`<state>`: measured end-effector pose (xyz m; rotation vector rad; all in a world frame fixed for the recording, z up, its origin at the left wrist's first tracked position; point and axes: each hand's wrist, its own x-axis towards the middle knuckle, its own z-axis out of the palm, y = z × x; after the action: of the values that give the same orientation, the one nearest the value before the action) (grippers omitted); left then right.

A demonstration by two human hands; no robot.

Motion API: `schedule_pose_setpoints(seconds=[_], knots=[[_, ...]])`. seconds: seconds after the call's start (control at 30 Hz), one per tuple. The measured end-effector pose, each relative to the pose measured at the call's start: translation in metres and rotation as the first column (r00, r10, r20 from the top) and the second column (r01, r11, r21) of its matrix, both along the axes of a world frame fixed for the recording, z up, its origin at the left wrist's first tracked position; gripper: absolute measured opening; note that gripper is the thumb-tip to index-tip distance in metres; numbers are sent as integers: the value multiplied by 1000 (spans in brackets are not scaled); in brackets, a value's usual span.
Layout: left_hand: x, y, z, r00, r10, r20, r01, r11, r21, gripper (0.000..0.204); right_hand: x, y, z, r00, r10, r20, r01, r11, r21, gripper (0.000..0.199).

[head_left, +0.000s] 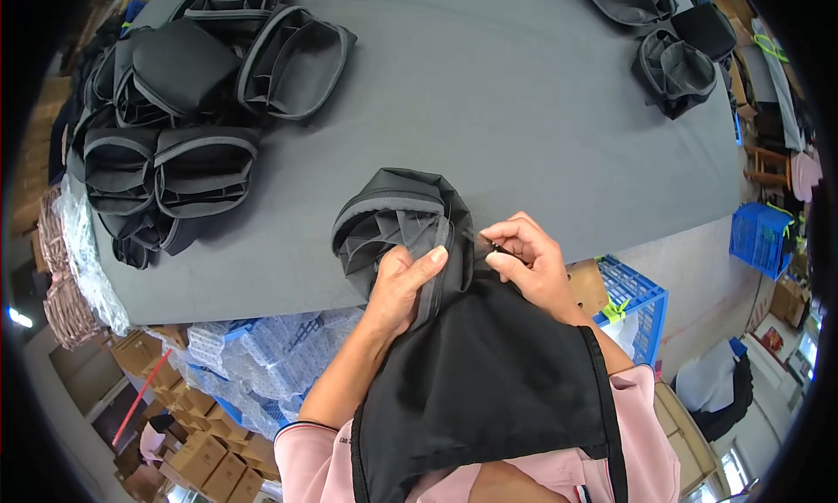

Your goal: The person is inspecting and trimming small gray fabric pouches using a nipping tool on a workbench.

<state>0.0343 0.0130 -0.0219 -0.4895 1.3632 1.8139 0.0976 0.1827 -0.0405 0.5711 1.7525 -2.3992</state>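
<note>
A black fabric pouch with grey piping round its open mouth and inner dividers is at the near edge of the table. My left hand grips its near side, with the thumb on the rim and the fingers inside or behind it. Just right of the pouch, my right hand pinches a small, slim dark tool between thumb and fingers. The tool's tip points at the pouch's right side and is blurred, so its kind is unclear. Thin pale threads show near the rim.
Several similar black pouches are heaped at the far left of the grey table, and a few more pouches lie at the far right. Below the near edge are a blue crate and clear bubble wrap. Cardboard boxes stand lower left.
</note>
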Motion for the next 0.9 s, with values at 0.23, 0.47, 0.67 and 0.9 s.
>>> schedule_pose_setpoints(seconds=[0.23,0.47,0.67,0.9], knots=[[11,-13,-35,995,-41,-87,43,999,22,53,-17,8,-1,974,211,-85,-182,947,266,21],[4,-12,-37,987,-105,-122,110,993,32,52,-29,14,17,956,256,-142,-112,768,630,20],[-5,10,8,990,130,-58,-127,991,49,20,-24,14,20,961,213,-178,-53,769,637,19],[-40,21,-2,948,319,13,-311,911,270,20,-32,15,36,963,38,-266,94,880,466,18]])
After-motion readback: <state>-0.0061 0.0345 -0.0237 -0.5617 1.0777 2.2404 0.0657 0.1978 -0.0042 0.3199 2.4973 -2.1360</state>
